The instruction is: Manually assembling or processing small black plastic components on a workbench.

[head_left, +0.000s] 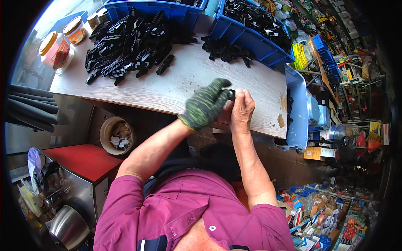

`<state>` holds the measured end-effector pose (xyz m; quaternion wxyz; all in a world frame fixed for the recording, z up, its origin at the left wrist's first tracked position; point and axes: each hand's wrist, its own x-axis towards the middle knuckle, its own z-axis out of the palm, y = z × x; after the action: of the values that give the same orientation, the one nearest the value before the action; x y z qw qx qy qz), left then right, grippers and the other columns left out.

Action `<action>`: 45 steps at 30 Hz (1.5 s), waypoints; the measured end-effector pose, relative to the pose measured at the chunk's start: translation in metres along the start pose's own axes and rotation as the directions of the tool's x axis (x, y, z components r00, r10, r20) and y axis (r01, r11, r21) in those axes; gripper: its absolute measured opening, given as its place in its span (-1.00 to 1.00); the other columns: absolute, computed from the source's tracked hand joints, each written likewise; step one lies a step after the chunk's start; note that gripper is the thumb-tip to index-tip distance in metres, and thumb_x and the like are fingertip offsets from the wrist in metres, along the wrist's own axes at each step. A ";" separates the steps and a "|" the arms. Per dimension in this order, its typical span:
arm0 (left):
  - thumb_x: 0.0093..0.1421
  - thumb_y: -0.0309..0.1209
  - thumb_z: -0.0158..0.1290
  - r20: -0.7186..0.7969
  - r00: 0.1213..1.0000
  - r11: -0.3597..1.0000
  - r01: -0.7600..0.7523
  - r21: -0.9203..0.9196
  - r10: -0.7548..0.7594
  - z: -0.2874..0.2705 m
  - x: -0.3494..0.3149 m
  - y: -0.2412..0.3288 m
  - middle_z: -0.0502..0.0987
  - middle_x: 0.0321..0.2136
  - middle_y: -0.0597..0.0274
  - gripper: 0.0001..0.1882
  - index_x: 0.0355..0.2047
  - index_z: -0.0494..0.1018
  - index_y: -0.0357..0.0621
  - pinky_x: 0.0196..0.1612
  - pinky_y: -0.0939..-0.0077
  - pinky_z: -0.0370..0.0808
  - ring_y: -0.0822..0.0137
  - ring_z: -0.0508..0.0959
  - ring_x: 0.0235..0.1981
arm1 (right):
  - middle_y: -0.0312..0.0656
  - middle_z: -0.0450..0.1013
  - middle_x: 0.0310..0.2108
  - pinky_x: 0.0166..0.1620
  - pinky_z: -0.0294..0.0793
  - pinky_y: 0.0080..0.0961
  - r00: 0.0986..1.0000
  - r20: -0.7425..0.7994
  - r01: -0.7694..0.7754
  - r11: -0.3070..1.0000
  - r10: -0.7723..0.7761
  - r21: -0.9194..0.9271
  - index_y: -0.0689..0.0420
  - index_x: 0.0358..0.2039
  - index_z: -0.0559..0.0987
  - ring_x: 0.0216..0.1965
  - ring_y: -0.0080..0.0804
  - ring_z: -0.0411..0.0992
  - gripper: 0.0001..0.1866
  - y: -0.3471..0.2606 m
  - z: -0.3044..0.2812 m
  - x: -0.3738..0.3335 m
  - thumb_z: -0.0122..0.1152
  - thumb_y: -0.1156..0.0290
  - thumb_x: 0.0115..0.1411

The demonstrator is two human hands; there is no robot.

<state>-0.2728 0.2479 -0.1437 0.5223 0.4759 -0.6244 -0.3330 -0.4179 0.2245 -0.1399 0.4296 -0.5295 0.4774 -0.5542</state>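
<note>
Over the front part of the table, my right hand (243, 109), bare, pinches a small black plastic part (232, 95) between thumb and fingers. My left hand (204, 103), in a green and black patterned knit glove, meets it from the left with curled fingers at the same part. Most of the part is hidden by the fingers, so its full shape does not show. Beyond my hands, a big heap of long black plastic parts (125, 46) covers the table's far left. A smaller pile of black parts (228, 51) lies at the far middle.
Blue crates (247, 44) of black parts stand along the pale wooden table's (167, 94) back. Lidded jars (56, 52) are at its left end. A light blue bin (298, 108) adjoins the right edge. Below are a waste bucket (117, 134) and a red-topped cabinet (83, 161). Cluttered shelves fill the right.
</note>
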 end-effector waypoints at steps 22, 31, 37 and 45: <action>0.35 -0.26 0.04 -0.008 0.990 0.989 0.141 -0.035 -0.142 0.019 -0.002 0.009 0.62 -0.17 -0.04 -0.62 0.13 0.41 -0.09 -0.10 0.09 0.54 -0.07 0.63 -0.16 | -0.48 0.23 -0.57 -0.43 0.16 -0.61 0.995 -0.088 -0.041 0.997 0.046 0.058 0.09 -0.55 0.36 -0.49 -0.69 0.14 -0.67 0.015 -0.011 0.002 0.06 0.31 0.38; 0.37 -0.38 0.02 -0.028 0.999 0.999 0.031 0.011 -0.030 -0.003 -0.003 -0.002 0.60 -0.16 0.00 -0.73 0.03 0.50 -0.15 -0.10 0.22 0.55 0.02 0.63 -0.15 | -0.33 0.29 -0.74 -0.71 0.13 -0.54 0.972 -0.062 -0.220 0.973 0.225 0.069 0.10 -0.43 0.44 -0.81 -0.53 0.17 -0.69 -0.025 0.014 -0.011 -0.02 0.17 0.37; 0.36 -0.36 0.02 -0.110 0.992 0.997 0.065 0.035 -0.061 0.006 -0.001 -0.007 0.63 -0.22 -0.03 -0.71 0.04 0.49 -0.16 -0.15 0.18 0.56 0.03 0.66 -0.22 | -0.35 0.23 -0.76 -0.72 0.25 -0.56 0.977 -0.071 -0.195 0.979 0.199 0.055 0.02 -0.46 0.35 -0.80 -0.54 0.23 -0.71 -0.024 0.017 -0.008 -0.04 0.20 0.41; 0.33 -0.31 0.06 -0.080 0.993 0.997 0.082 -0.005 -0.082 0.022 -0.003 0.011 0.62 -0.19 -0.09 -0.63 0.10 0.45 -0.15 -0.13 0.16 0.55 -0.05 0.63 -0.18 | -0.49 0.21 -0.63 -0.56 0.12 -0.59 0.989 -0.143 -0.041 0.999 0.044 0.023 0.01 -0.56 0.34 -0.62 -0.69 0.14 -0.67 0.002 -0.001 0.003 0.05 0.23 0.36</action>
<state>-0.2965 0.2525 -0.1401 0.5332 0.5137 -0.5826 -0.3353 -0.4194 0.2211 -0.1413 0.4112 -0.4738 0.5128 -0.5861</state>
